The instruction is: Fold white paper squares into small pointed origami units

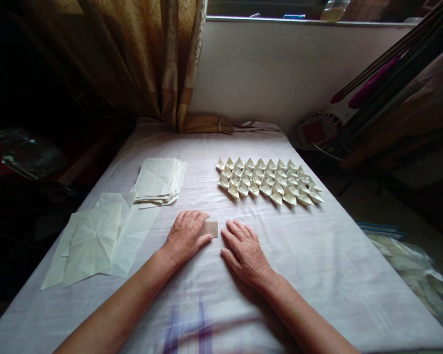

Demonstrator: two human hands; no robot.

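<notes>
A small grey-brown rectangle (211, 229), flat like folded paper or card, lies on the cloth-covered table. My left hand (184, 233) has its fingers and thumb around the left end of it, hiding that part. Just right of the piece, my right hand (246, 250) rests palm down with fingers stretched out, touching only the cloth. Beyond it stand rows of small folded paper boats (269, 180), pale and pointed. A stack of creased white sheets (158, 178) sits past my left hand. Nearer and further left, several loose creased sheets (94, 238) overlap.
A pale cloth (214, 147) covers the table, with wrinkles near the front. A gold curtain (177, 73) hangs down onto its far edge, before a white wall (266, 69). Plastic bags (409, 260) lie beyond the right edge; a clear plastic-like object (27, 152) is at the left.
</notes>
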